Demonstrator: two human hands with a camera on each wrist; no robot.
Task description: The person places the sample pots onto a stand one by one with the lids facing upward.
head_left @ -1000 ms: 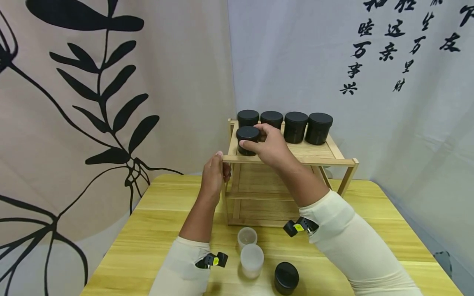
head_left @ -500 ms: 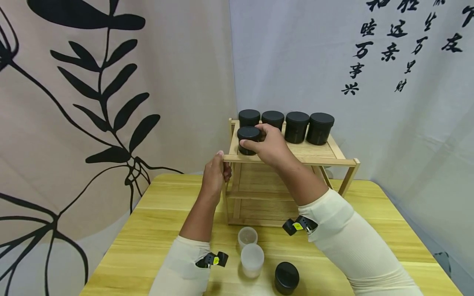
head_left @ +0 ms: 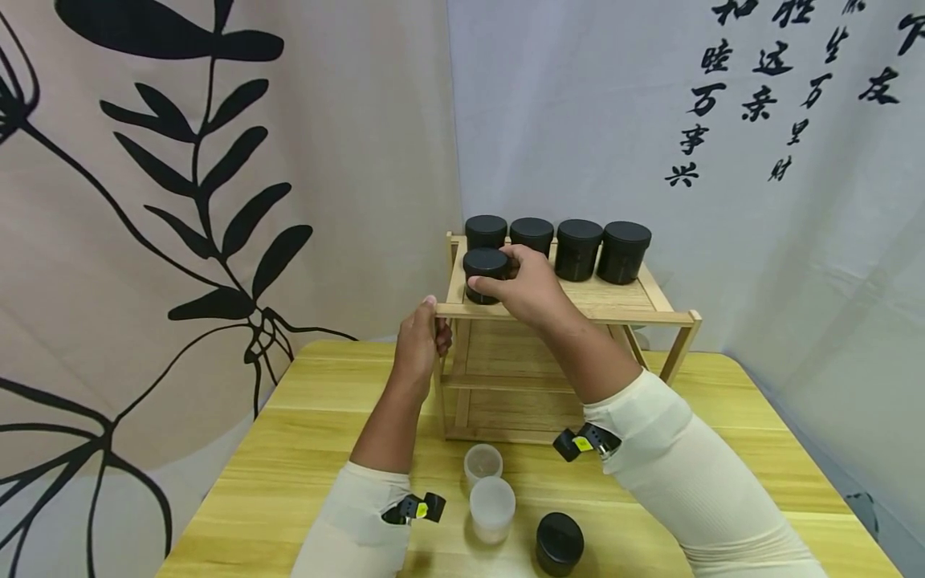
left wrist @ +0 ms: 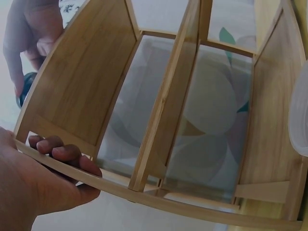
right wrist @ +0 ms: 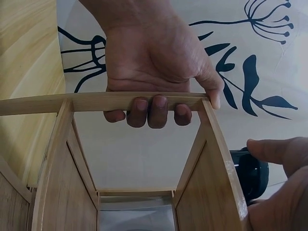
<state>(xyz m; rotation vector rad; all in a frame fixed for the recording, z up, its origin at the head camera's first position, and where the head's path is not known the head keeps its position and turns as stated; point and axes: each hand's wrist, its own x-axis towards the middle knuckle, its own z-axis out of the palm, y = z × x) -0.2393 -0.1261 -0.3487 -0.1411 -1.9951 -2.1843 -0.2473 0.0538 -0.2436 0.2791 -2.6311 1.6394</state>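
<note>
Almost nothing shifted over the last second: your right hand stayed wrapped on the black jar at the front left corner of the wooden shelf's top tier, and your left hand kept its hold on the shelf's front left rail. You had the jar standing upright on the top board, just in front of the row of four black jars along the back edge, with your thumb low on its near side and your fingers curled over the lid from the right. From the right wrist view, the jar sat just beyond your thumb and fingertips, pressed close against them, while your left hand clasped the rail with four fingers hooked under it. The left wrist view showed those same fingers curled round the thin front bar. On the bench in front of the shelf you had two translucent cups touching one another, and another black jar just beside them near the front edge.
</note>
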